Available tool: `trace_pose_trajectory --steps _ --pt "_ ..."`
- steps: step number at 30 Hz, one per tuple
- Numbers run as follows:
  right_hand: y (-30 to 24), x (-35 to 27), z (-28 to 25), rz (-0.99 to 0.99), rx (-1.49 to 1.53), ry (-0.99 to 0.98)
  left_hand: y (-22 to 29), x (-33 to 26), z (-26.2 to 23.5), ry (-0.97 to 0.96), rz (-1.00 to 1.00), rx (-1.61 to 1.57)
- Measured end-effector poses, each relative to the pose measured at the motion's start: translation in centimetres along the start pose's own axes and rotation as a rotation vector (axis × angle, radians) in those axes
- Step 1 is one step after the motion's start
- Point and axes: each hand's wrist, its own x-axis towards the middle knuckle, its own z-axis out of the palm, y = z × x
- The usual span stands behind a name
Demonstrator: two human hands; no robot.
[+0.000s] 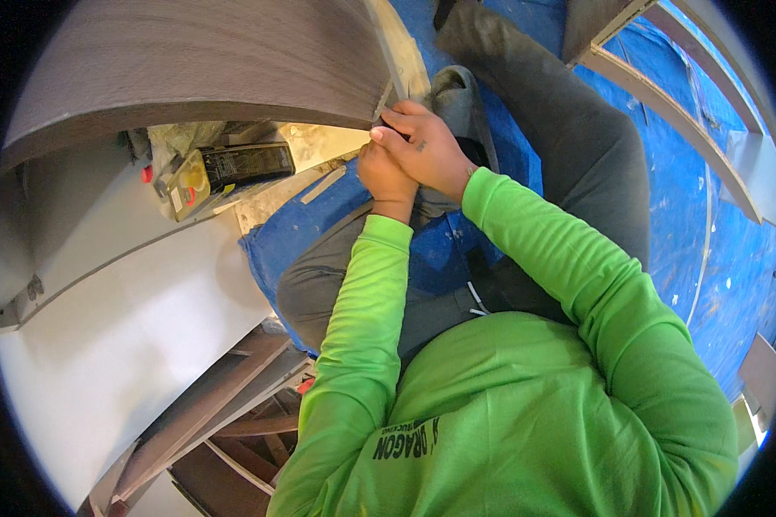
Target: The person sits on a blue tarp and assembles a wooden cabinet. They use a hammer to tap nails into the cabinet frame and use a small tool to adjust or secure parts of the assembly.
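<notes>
A large curved brown wood-grain panel [215, 60] fills the upper left, its lower corner reaching my hands. My right hand [437, 153] is closed at that corner, fingers bent against the panel's end edge and thumb resting over the other hand. Just below and to the left, my left hand [386, 179] is closed too, pressed against the right one under the panel's lower edge. Whatever lies inside the fingers is hidden by the hands. A pale, unfinished edge [405, 52] runs up from the corner.
Beneath the panel stands a clear container with a black label [250, 164], beside thin wood offcuts [323, 185]. A white curved panel [155, 310] lies left, brown wooden pieces [233, 448] at lower left. Blue sheeting [677, 250] covers the floor; a wooden frame [672, 112] stands right.
</notes>
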Motion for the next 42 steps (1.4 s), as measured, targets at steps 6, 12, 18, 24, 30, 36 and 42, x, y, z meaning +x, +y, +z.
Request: trace_pose_trajectory --steps 6,12,18,24,30,36,42 --pt "-0.8 -0.8 0.2 -0.013 0.012 0.018 0.8 -0.5 -1.0 0.048 0.050 0.001" --pt "-0.6 -0.6 0.6 -0.003 0.088 0.052 0.6 -0.1 -1.1 0.026 0.057 0.002" --pt "-0.7 -0.4 0.9 0.047 0.131 0.048 0.5 0.1 -1.1 0.034 0.000 -0.051" --pt "0.2 0.4 0.8 0.013 0.060 0.058 0.9 1.0 -0.9 0.032 -0.031 0.001" --pt "0.2 0.9 0.2 -0.029 0.018 0.009 0.1 1.1 -0.5 -0.014 -0.038 0.020" --pt "0.2 -0.1 0.2 -0.013 -0.005 0.037 0.9 0.2 -0.6 -0.011 -0.049 -0.014" --pt "-1.1 -0.8 0.1 -0.039 -0.008 0.007 0.7 -0.3 -1.2 0.058 0.036 -0.016"
